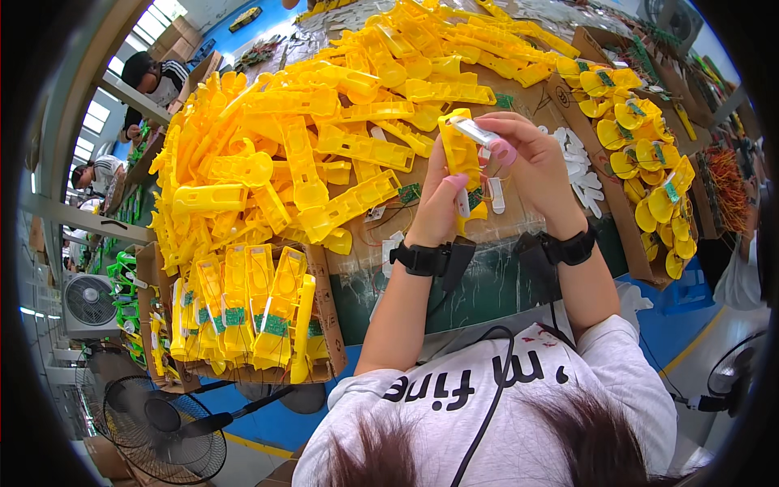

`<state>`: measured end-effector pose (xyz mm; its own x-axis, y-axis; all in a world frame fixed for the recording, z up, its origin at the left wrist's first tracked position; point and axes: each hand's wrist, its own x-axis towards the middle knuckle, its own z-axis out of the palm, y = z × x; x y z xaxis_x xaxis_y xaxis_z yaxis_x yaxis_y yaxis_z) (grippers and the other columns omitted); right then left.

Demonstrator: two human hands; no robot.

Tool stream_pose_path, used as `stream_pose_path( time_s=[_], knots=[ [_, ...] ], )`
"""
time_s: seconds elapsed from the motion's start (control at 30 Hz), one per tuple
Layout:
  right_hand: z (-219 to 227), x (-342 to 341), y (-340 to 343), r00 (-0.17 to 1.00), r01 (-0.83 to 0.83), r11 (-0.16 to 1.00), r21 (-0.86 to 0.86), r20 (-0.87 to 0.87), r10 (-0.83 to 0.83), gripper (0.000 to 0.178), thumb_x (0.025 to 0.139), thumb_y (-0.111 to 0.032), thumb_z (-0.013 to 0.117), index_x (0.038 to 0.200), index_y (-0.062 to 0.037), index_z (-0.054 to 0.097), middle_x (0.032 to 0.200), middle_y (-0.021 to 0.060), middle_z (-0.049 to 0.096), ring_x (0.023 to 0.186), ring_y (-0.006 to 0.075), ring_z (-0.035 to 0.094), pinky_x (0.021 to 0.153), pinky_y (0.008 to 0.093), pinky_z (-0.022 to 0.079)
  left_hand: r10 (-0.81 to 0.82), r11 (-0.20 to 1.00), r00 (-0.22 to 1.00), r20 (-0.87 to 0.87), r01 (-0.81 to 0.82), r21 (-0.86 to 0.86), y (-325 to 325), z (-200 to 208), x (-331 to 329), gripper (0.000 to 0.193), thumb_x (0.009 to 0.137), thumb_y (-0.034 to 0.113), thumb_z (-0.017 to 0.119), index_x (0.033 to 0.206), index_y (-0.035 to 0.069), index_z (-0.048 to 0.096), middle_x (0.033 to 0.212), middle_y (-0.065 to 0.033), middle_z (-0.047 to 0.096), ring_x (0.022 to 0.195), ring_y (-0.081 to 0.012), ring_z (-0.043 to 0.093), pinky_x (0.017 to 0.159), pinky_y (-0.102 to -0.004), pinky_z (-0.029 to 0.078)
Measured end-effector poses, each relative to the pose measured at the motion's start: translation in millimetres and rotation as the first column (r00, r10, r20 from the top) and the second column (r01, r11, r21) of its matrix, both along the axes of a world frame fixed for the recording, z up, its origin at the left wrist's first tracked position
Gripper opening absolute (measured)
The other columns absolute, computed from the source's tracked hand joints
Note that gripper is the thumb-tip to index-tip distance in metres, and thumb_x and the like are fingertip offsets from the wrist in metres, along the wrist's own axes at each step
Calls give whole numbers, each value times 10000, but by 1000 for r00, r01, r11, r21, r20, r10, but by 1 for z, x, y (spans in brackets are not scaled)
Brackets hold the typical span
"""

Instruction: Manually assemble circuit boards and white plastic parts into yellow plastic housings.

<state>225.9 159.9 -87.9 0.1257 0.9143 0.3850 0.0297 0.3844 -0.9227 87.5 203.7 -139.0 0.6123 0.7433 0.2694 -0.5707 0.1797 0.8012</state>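
Observation:
My left hand (439, 203) is closed around a long yellow plastic housing (461, 154), held up over the near part of the table, thumb against its side. My right hand (531, 158) pinches a pale cylinder with a pink end (483, 136) at the housing's upper part; its exact kind is unclear. Just below the hands lies a small green circuit board (474, 197) with thin wires, partly hidden by my fingers. White plastic strips (574, 166) are scattered to the right of my right hand.
A large heap of yellow housings (300, 154) covers the table's left and far side. At near left, a cardboard box (334, 312) holds housings with circuit boards. Another box (604, 191) at right holds round-ended yellow pieces. A standing fan (162, 418) is at lower left.

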Motion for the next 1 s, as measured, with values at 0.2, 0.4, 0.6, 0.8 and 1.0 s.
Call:
stream_pose_path(
  time_s=[0.2, 0.4, 0.6, 0.8, 1.0],
  knots=[
    [-6, 8, 3, 1000, 17, 995, 99, 5, -17, 177, 802, -37, 579, 970, 17, 588, 1070, 61, 534, 902, 117, 542, 755, 216, 459, -54, 998, 996, -66, 51, -48, -4, -2, 1, 567, 774, 65, 384, 1327, 55, 257, 1223, -76, 405, 1038, -162, 465, 855, -289, 400],
    [-16, 15, 11, 992, 118, 987, 105, 30, -122, 163, 838, -104, 557, 965, -3, 552, 969, 45, 569, 864, 100, 541, 771, 223, 441, -66, 995, 992, -112, 73, 64, -9, -5, 11, 544, 752, 80, 407, 1281, 8, 302, 1063, -130, 514, 882, -169, 521, 784, -282, 414],
    [-16, 14, 6, 995, 99, 994, 43, 18, -99, 189, 870, -180, 526, 969, -20, 539, 870, 40, 590, 791, 83, 554, 718, 199, 452, -172, 985, 983, -58, 173, 3, -7, -1, 3, 516, 812, 103, 438, 1294, 10, 279, 1108, -104, 486, 990, -163, 498, 849, -274, 398],
    [-20, 16, 9, 971, 227, 965, 128, 49, -235, 170, 861, -160, 540, 936, -8, 545, 871, 34, 582, 791, 79, 547, 705, 199, 447, -119, 989, 993, 9, 119, -91, -6, -2, 12, 555, 815, 97, 530, 1297, 3, 271, 1177, -123, 470, 1009, -173, 518, 834, -283, 429],
    [-31, 19, 17, 963, 270, 957, 110, -49, -266, 141, 857, -139, 544, 930, -19, 556, 867, 28, 584, 783, 77, 542, 700, 199, 439, -120, 984, 993, -12, 117, -134, -5, 2, 12, 473, 827, 125, 537, 1246, -26, 378, 1086, -91, 548, 933, -152, 562, 804, -260, 451]
  ],
)
